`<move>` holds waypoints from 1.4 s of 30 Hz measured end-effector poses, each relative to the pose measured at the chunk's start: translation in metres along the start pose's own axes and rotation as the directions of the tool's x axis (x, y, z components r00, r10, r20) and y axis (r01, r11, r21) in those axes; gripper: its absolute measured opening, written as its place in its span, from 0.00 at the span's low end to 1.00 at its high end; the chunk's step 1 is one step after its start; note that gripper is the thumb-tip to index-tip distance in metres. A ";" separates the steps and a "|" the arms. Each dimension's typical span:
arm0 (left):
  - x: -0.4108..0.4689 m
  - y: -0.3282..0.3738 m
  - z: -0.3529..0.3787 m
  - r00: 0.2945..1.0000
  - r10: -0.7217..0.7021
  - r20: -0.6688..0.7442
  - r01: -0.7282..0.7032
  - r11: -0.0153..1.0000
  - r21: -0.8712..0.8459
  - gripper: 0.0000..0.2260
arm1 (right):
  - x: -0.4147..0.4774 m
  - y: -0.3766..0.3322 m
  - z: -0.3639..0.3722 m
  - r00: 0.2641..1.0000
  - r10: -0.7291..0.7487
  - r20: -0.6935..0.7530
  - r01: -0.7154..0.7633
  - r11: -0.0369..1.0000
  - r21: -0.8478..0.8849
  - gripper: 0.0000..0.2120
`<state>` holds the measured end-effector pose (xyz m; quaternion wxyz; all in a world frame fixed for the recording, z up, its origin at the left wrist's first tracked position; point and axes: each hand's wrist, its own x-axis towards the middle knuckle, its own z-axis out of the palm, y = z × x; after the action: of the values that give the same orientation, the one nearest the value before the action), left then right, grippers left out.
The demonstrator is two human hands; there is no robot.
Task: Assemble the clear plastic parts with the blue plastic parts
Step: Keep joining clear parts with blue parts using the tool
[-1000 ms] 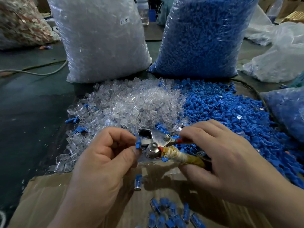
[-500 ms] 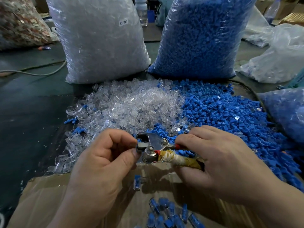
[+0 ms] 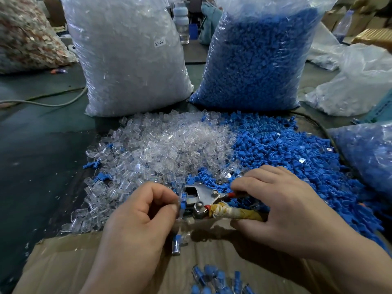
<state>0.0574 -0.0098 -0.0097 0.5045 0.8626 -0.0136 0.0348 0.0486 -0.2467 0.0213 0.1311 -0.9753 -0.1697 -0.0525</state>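
Little has changed over the last second. Left hand (image 3: pixel 144 215) stays at the nose of the pliers (image 3: pixel 203 196), thumb and forefinger pinching a blue part (image 3: pixel 182 202) against the jaws. The part sits at the same spot as before, now showing a bit more blue between the fingertips. Whether a clear part is already on it: cannot tell, fingers hide it.

Right hand (image 3: pixel 282 209) keeps its grasp round the handles, fingers over the red one, thumb under the taped yellow one. Handle gap looks much the same as a second ago, so the squeeze is probably not finished, or only slight.

Supply: clear pile (image 3: pixel 169 149) and blue pile (image 3: pixel 286 158) lie side by side just beyond the hands. One joined piece (image 3: pixel 176 247) lies on the cardboard (image 3: pixel 63 262) below the pliers; a joined heap (image 3: pixel 214 276) sits nearer the person.

Judgement: mid-press on one pair, with the piles barely dented.
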 end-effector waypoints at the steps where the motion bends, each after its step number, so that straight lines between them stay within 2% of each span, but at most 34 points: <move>1: -0.001 0.001 -0.001 1.000 0.018 -0.007 -0.018 1.000 0.015 0.11 | 0.000 0.001 0.000 1.000 0.001 -0.011 -0.001 1.000 0.012 0.24; 7: -0.003 0.004 -0.003 0.997 0.057 0.053 -0.061 0.995 0.076 0.11 | 0.003 0.000 0.004 0.993 0.030 -0.117 -0.029 1.000 0.010 0.23; 9: -0.004 0.005 0.000 0.994 0.068 0.089 -0.077 0.992 0.102 0.09 | 0.002 0.004 0.004 0.992 0.052 -0.115 -0.051 0.999 0.005 0.23; 14: -0.003 0.004 -0.004 0.994 0.084 0.067 -0.091 0.988 0.122 0.07 | 0.002 0.007 0.003 0.990 0.102 -0.102 -0.105 0.994 -0.032 0.24; 19: 0.000 -0.001 -0.002 0.993 0.091 0.077 -0.112 0.933 0.341 0.07 | 0.008 0.013 0.007 0.950 0.251 -0.185 -0.272 0.957 -0.099 0.29; 21: 0.000 -0.002 0.001 0.987 0.133 0.093 -0.160 0.900 0.405 0.07 | 0.013 0.013 0.009 0.943 0.292 -0.161 -0.315 0.939 -0.139 0.31; 22: 0.000 -0.003 0.002 0.982 0.150 0.118 -0.187 0.880 0.438 0.08 | 0.015 0.014 0.009 0.940 0.312 -0.134 -0.331 0.931 -0.155 0.32; 26: 0.001 0.000 0.006 0.956 0.216 0.201 -0.289 0.821 0.493 0.24 | 0.020 0.011 0.009 0.935 0.343 -0.089 -0.354 0.909 -0.221 0.30; 28: 0.001 0.001 0.008 0.946 0.240 0.216 -0.318 0.808 0.495 0.27 | 0.019 0.003 0.008 0.938 0.298 -0.179 -0.332 0.921 -0.203 0.27; 30: 0.003 0.000 0.010 0.940 0.252 0.229 -0.337 0.793 0.508 0.25 | 0.018 -0.015 0.009 0.952 0.193 -0.239 -0.223 0.969 -0.107 0.21; 32: 0.005 -0.001 0.012 0.932 0.260 0.251 -0.355 0.787 0.505 0.22 | 0.017 -0.034 0.018 0.989 0.081 -0.123 -0.081 0.997 -0.002 0.17; 34: 0.007 -0.004 0.014 0.928 0.258 0.269 -0.363 0.791 0.493 0.20 | 0.017 -0.044 0.030 1.000 -0.005 0.009 0.005 1.000 0.019 0.14; 39: 0.008 -0.011 0.014 0.950 0.236 0.206 -0.297 0.884 0.360 0.06 | 0.018 -0.044 0.035 0.998 -0.026 0.052 0.029 0.998 -0.052 0.17; 42: 0.006 -0.010 0.016 0.954 0.248 0.171 -0.293 0.893 0.340 0.02 | 0.018 -0.045 0.038 0.997 -0.054 0.058 0.055 0.998 -0.012 0.14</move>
<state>0.0648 -0.0183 -0.0255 0.3253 0.9308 -0.1581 0.0532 0.0520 -0.1902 -0.0017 0.1179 -0.9723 -0.1995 -0.0293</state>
